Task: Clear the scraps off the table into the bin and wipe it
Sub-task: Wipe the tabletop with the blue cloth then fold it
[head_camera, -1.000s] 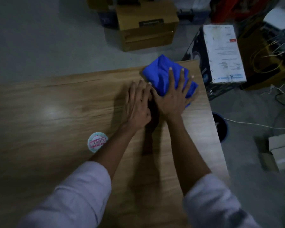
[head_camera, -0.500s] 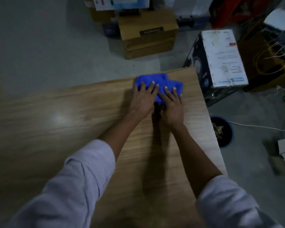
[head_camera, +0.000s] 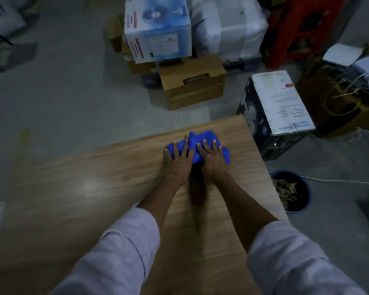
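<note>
A bunched blue cloth (head_camera: pixel 202 138) lies on the wooden table (head_camera: pixel 107 188) near its far right corner. My left hand (head_camera: pixel 178 162) presses flat on the cloth's left part, fingers spread. My right hand (head_camera: pixel 212 160) presses on its right part beside the left hand. Both arms reach forward in pale sleeves. A dark round bin (head_camera: pixel 307 190) with brown scraps inside stands on the floor just off the table's right edge. I see no scraps on the tabletop.
Cardboard boxes (head_camera: pixel 192 81) and a white-and-blue carton (head_camera: pixel 158 28) are stacked on the floor beyond the table. A black box with a white label (head_camera: pixel 279 103) stands at the far right corner. A red stool (head_camera: pixel 303 28) and cables (head_camera: pixel 339 96) lie further right.
The left hand has moved onto the cloth beside the right hand. Both hands have pushed the cloth away from me, bunching it. The round sticker seen a second ago is out of view.
</note>
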Demonstrator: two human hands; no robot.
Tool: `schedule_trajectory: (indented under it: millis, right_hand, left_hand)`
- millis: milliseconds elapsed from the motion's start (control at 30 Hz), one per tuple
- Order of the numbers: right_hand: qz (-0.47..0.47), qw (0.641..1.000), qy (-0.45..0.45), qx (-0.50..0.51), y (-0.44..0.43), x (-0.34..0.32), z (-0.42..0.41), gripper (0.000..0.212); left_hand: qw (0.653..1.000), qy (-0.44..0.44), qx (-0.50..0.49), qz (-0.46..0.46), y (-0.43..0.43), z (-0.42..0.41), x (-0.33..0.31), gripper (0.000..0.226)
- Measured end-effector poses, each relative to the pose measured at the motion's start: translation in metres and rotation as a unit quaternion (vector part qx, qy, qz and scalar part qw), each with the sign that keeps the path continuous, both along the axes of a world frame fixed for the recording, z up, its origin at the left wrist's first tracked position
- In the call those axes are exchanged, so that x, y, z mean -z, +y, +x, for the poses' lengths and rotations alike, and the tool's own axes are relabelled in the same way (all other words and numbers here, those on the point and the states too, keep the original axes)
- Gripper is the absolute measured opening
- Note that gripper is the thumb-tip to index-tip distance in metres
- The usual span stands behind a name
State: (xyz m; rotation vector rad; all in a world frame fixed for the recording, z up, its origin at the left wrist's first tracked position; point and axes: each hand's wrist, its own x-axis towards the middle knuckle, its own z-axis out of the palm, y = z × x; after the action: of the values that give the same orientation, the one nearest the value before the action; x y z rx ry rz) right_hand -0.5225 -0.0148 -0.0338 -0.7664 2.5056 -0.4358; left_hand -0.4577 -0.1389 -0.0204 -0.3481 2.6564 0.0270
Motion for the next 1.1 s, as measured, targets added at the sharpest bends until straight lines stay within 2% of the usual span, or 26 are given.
schedule_trajectory:
  millis: [100,200,300,400,500,567,667,767,900,967,1033,1100]
  right_hand:
    - [0.011,1.000,0.009,-0.013,0.008,-0.006,0.010,0.079]
    - [0.046,0.998,0.012,-0.041,0.025,-0.021,0.021,0.076]
    - [0.093,0.995,0.005,-0.020,0.031,-0.050,0.031,0.056]
    - [0.083,0.995,0.061,0.001,0.031,-0.078,0.039,0.052]
    - [0.012,0.992,0.128,0.001,0.028,-0.077,0.041,0.062]
    - [0.008,0.995,0.095,-0.012,0.028,-0.067,0.041,0.072]
    - [0.050,0.997,0.015,-0.059,0.038,-0.039,0.058,0.076]
    - [0.053,0.997,0.018,-0.054,0.046,-0.019,0.078,0.073]
    - [0.074,0.996,0.004,-0.055,0.053,-0.027,0.098,0.063]
    - [0.092,0.994,0.009,-0.066,0.063,-0.046,0.103,0.055]
    - [0.088,0.993,0.050,-0.061,0.071,-0.062,0.107,0.051]
    - [0.002,0.991,0.137,-0.011,0.075,-0.068,0.113,0.053]
  left_hand:
    - [0.999,-0.032,-0.020,0.015,0.005,0.003,-0.012,0.069]
    - [0.996,-0.088,0.003,0.022,0.017,0.022,-0.029,0.078]
    - [0.990,-0.122,0.043,0.063,0.020,0.029,-0.059,0.072]
    - [0.994,-0.080,0.043,0.062,0.019,0.026,-0.082,0.058]
    - [0.999,0.005,0.041,-0.005,0.014,0.026,-0.074,0.068]
    - [0.998,0.006,0.056,-0.036,0.012,0.035,-0.059,0.073]
    - [0.998,-0.044,0.043,-0.019,0.014,0.064,-0.032,0.078]
    - [0.999,-0.044,0.018,0.002,0.025,0.082,-0.025,0.082]
    - [0.993,-0.115,0.005,0.033,0.039,0.096,-0.040,0.075]
    - [0.989,-0.134,0.042,0.041,0.042,0.102,-0.059,0.061]
    - [0.989,-0.102,0.060,0.085,0.042,0.105,-0.086,0.042]
    - [0.992,-0.021,0.055,0.111,0.041,0.100,-0.096,0.036]
